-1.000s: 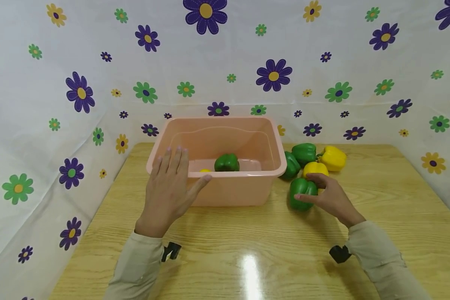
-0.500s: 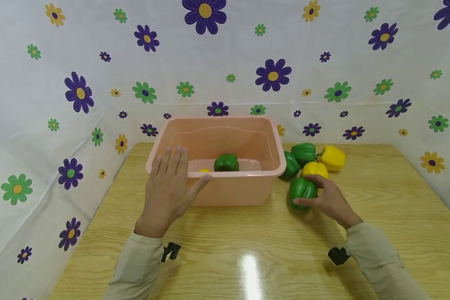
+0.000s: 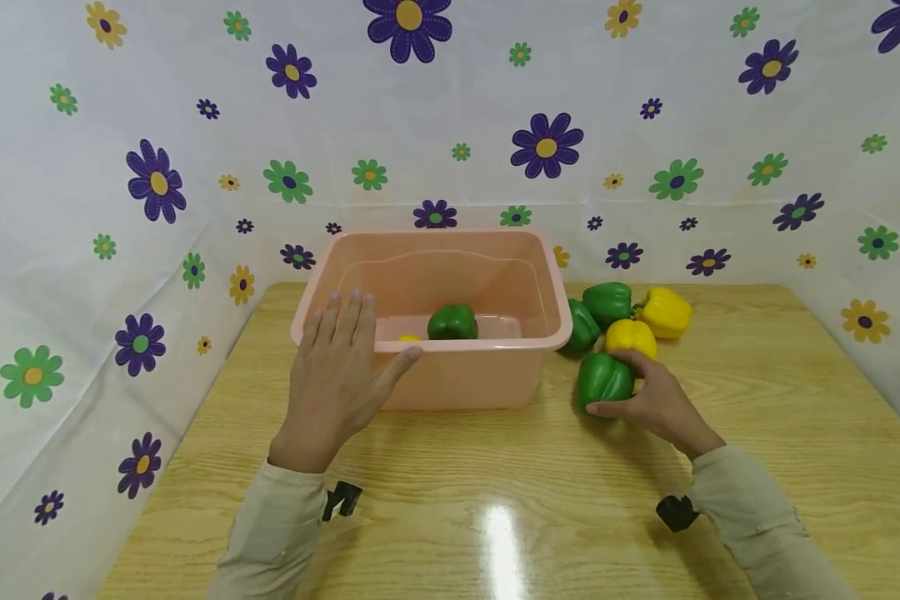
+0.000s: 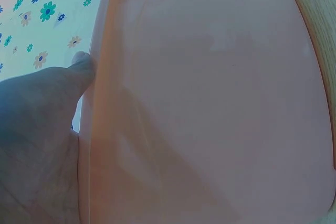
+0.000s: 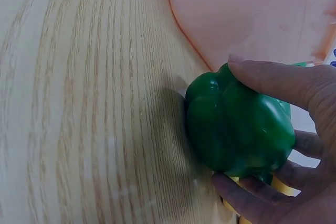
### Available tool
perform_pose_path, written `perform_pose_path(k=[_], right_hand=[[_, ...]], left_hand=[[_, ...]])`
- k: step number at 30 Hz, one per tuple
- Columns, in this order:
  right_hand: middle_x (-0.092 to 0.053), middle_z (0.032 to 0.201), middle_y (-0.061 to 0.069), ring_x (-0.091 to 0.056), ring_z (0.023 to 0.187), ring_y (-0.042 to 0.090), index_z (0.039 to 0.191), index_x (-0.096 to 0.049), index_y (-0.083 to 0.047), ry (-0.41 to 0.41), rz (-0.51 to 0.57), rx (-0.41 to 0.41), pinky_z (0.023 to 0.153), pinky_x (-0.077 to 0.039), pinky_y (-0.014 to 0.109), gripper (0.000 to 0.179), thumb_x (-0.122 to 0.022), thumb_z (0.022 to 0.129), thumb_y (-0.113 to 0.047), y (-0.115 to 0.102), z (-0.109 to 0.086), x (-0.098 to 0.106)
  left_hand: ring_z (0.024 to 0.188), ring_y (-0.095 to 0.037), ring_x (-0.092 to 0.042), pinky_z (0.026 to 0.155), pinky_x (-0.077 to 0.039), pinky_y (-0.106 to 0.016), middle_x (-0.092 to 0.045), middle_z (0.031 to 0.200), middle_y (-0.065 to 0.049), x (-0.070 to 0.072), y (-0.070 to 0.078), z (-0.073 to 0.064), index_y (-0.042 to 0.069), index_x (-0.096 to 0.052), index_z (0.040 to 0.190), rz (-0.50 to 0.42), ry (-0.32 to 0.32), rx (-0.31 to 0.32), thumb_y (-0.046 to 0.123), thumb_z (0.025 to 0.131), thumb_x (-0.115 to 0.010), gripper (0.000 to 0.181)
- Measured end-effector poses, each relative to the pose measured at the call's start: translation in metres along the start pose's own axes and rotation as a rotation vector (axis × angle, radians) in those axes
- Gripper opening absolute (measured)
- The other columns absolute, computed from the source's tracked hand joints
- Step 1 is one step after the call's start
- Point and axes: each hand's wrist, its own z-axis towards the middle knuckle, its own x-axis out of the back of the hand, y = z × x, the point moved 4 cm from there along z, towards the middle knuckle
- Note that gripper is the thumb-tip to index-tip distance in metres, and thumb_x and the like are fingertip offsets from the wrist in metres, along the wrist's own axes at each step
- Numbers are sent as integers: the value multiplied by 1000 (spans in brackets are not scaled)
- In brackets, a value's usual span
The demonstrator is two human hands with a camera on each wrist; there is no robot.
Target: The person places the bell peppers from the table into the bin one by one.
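Observation:
My right hand (image 3: 662,406) grips a green bell pepper (image 3: 602,385) on the table, right of the pink tub (image 3: 450,379). In the right wrist view the thumb lies along one side of the pepper (image 5: 239,124) and the fingers curl round the other. My left hand (image 3: 332,379) rests on the tub's front rim at the left, fingers straight and thumb spread along the rim. Inside the tub sits another green bell pepper (image 3: 453,322). Beside it a bit of something yellow (image 3: 409,338) shows, mostly hidden by the front wall.
Behind the gripped pepper lie a yellow bell pepper (image 3: 632,337), a second yellow pepper (image 3: 666,312) and two green ones, the nearer pepper (image 3: 581,327) close against the tub's right side. A flowered cloth (image 3: 450,108) hangs behind the wooden table (image 3: 435,500).
The right hand's fingers and thumb have settled slightly lower and closer round the green bell pepper. The left hand stays on the rim, and the tub has not moved.

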Motion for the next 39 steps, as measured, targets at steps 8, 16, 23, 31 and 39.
perform_pose_path(k=[8,16,23,31,39], right_hand=[[-45,142,29,-49,120,44,152,-35,2,-11,8,0,103,-44,60,100,-91,77,-32,4,1,-2],[-44,144,29,-48,122,44,153,-33,1,-18,4,-8,104,-43,60,103,-91,76,-34,5,1,-1],[-40,146,31,-46,124,48,154,-32,1,-27,2,-22,104,-42,62,102,-90,77,-33,5,1,-1],[-40,146,31,-46,124,48,154,-33,1,-24,-3,-19,103,-43,62,101,-90,77,-32,6,1,-3],[-39,147,32,-46,125,49,154,-33,0,-30,-6,-27,102,-43,62,99,-89,79,-32,5,0,-2]], left_hand=[[153,-40,-14,124,-9,-53,-19,166,-21,1,1,0,-6,-25,157,-6,6,-4,69,98,-43,97],[152,-41,-16,123,-10,-54,-21,165,-22,2,1,0,-6,-26,157,6,15,-7,69,98,-43,96],[153,-42,-14,124,-9,-54,-20,165,-22,2,1,0,-5,-23,158,0,4,-6,69,99,-43,97],[153,-41,-13,124,-9,-54,-19,165,-22,1,1,-1,-5,-23,158,-1,-1,0,70,98,-42,98],[153,-41,-16,124,-10,-54,-21,165,-22,2,2,-1,-6,-26,157,-3,17,-5,68,98,-45,96]])
